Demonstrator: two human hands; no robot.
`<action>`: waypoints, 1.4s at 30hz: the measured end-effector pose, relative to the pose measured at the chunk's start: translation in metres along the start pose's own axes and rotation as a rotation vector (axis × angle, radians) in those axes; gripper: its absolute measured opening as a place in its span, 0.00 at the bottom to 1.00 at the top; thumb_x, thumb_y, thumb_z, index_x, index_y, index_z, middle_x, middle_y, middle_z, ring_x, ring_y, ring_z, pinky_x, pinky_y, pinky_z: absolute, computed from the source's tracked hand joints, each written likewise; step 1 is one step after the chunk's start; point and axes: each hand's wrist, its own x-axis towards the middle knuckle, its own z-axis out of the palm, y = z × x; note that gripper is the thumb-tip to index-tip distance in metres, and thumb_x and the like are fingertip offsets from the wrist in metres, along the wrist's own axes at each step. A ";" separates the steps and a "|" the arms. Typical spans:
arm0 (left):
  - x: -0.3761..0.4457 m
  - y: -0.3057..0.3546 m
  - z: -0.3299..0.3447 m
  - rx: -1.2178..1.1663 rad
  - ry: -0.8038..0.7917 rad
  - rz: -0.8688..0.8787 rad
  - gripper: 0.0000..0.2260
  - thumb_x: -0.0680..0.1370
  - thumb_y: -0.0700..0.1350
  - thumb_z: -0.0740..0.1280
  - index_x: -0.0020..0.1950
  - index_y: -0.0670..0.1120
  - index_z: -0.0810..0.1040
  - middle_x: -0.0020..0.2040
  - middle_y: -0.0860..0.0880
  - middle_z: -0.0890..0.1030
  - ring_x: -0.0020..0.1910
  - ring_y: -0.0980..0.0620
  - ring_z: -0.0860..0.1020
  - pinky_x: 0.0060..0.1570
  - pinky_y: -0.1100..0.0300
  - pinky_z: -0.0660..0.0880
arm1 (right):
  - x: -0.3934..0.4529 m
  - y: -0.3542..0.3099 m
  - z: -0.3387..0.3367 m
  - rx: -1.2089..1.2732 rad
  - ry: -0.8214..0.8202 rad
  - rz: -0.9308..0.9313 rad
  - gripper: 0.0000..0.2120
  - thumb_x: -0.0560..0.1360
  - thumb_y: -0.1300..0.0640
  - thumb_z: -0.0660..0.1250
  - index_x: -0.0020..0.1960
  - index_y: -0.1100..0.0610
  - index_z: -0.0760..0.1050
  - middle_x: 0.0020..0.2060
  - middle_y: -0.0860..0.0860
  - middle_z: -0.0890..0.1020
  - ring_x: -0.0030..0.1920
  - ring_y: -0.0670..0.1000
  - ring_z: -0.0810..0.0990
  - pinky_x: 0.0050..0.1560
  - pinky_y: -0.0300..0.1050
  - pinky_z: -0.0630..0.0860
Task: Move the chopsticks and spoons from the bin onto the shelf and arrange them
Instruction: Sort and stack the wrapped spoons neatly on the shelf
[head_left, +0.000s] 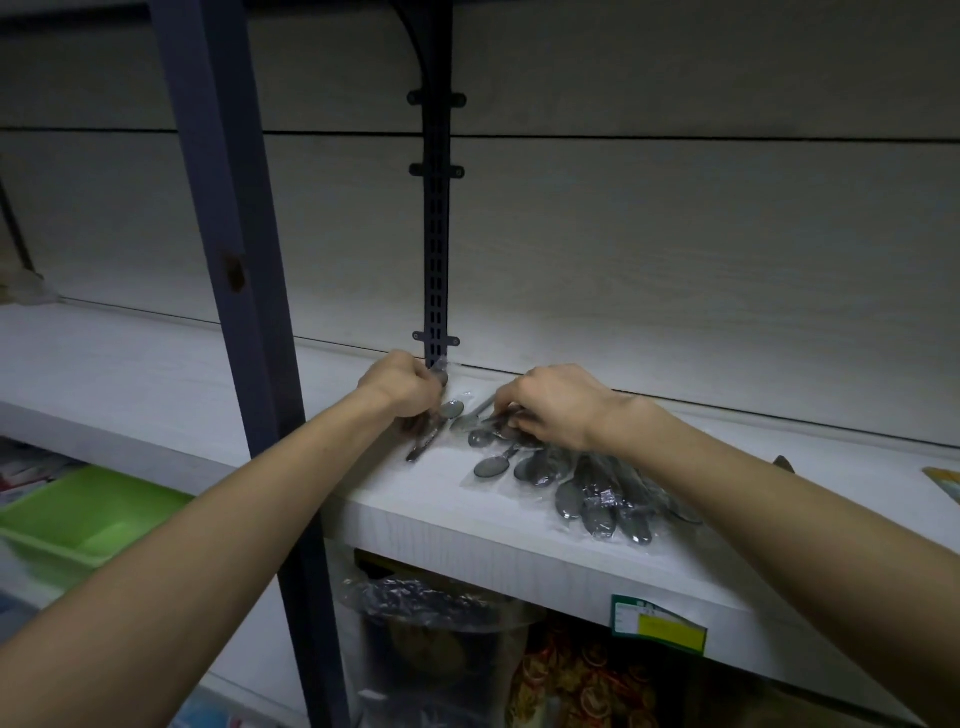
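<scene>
I see a big white shelf (467, 525) in front of me. A green bin (88, 514) sits low on the left, near me. A pile of wrapped spoons (587, 483) lies on the shelf, a bit to the right. I cannot make out any chopsticks.

My right hand (550, 405) rests on the far end of the pile, fingers curled around some spoons. My left hand (402, 384) is closed around a few wrapped spoons (439, 421), just left of the pile, near the back wall.

I think I am in the tidy-up step now. Next I should lay these spoons down flat in a neat row.
</scene>
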 end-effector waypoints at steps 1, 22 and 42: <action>0.001 -0.001 -0.001 -0.036 0.005 -0.015 0.05 0.74 0.37 0.70 0.43 0.44 0.85 0.47 0.44 0.84 0.53 0.44 0.81 0.60 0.51 0.78 | -0.001 0.001 0.000 -0.007 0.022 -0.009 0.12 0.81 0.53 0.63 0.63 0.49 0.77 0.54 0.52 0.84 0.55 0.58 0.81 0.52 0.50 0.77; 0.002 0.050 -0.032 -0.091 -0.276 0.082 0.12 0.77 0.32 0.68 0.55 0.46 0.83 0.48 0.41 0.82 0.42 0.47 0.78 0.35 0.58 0.76 | -0.016 0.044 -0.048 1.039 0.429 0.750 0.06 0.75 0.57 0.67 0.41 0.57 0.79 0.32 0.51 0.86 0.29 0.48 0.80 0.29 0.38 0.71; 0.006 0.089 0.005 0.237 -0.416 0.571 0.18 0.76 0.28 0.67 0.63 0.41 0.80 0.45 0.50 0.88 0.45 0.58 0.84 0.52 0.61 0.80 | -0.049 0.068 -0.027 0.574 0.135 0.868 0.14 0.72 0.48 0.67 0.42 0.59 0.83 0.31 0.52 0.86 0.35 0.54 0.86 0.46 0.54 0.84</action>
